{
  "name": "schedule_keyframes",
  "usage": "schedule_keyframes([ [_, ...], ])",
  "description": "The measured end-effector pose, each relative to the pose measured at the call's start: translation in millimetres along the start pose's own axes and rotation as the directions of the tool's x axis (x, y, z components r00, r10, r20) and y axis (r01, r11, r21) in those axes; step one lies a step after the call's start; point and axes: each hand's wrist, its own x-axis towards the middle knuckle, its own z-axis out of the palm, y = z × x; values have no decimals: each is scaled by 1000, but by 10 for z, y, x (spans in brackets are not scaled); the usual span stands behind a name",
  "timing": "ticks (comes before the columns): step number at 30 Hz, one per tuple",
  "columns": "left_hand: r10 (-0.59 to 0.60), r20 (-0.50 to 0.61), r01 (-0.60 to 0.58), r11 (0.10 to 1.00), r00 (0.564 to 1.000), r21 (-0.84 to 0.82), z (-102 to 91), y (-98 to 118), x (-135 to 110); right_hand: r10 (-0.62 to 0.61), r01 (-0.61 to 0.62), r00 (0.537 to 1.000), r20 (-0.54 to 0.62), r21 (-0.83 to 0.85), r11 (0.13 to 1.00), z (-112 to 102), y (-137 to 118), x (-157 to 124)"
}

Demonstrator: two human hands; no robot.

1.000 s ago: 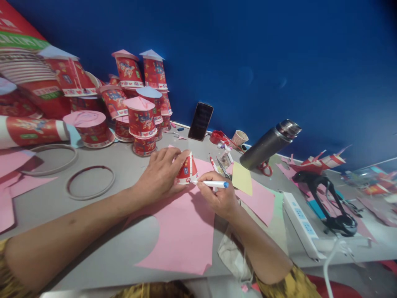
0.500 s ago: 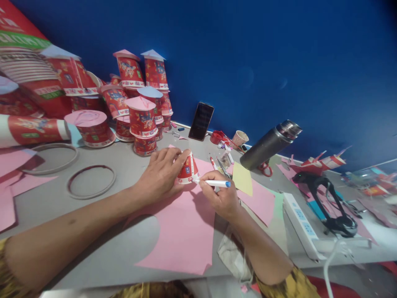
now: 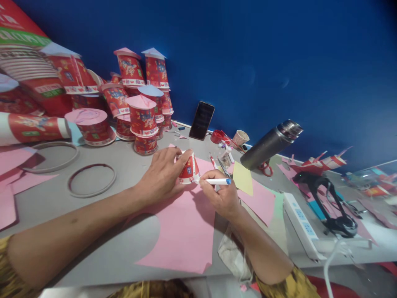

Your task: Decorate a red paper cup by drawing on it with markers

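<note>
A red paper cup (image 3: 190,170) stands upside down on a pink sheet of paper (image 3: 186,236), with small marks drawn along its white rim. My left hand (image 3: 163,170) is closed round the cup's left side, the thumb across its upper part. In my right hand (image 3: 221,196) is a white marker pen (image 3: 217,181) with a blue end, pinched between thumb and fingers. Its tip meets the white rim at the cup's lower right. A yellow paper piece (image 3: 242,178) lies just right of that hand.
Paper cups with pink and blue paper tops (image 3: 142,116) are stacked at the left. Two grey rings (image 3: 92,195) lie before them. Against the blue wall lean a phone (image 3: 201,120) and a dark flask (image 3: 269,145). At the right are a power strip (image 3: 299,225) and a black strapped device (image 3: 325,203).
The cup has turned slightly within my left hand, so a little more of its red side shows. The marker stays at the rim. The view has shifted very slightly.
</note>
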Motion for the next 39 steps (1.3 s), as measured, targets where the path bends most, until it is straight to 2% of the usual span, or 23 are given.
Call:
schedule_keyframes([
  [10, 11, 18, -11, 1000, 1000, 17, 0, -23, 15, -42, 43, 999, 17, -66, 997, 5, -5, 2],
  [14, -3, 30, 3, 1000, 1000, 16, -14, -4, 18, -50, 49, 999, -13, -54, 997, -1, -11, -1],
  [20, -6, 29, 5, 1000, 1000, 18, 2, -16, 17, -49, 50, 998, 24, -45, 998, 2, -19, 8],
  [27, -19, 31, 19, 1000, 999, -3, 13, -24, 24, -65, 65, 998, -7, -21, 998, 2, -8, 5],
  [32, 10, 25, -11, 999, 1000, 37, 16, -30, 25, -93, 94, 995, 22, -51, 994, 6, -10, 10],
  [39, 19, 20, -21, 998, 1000, 66, 10, -14, 22, -118, 118, 993, 0, -46, 992, -4, -15, 14],
])
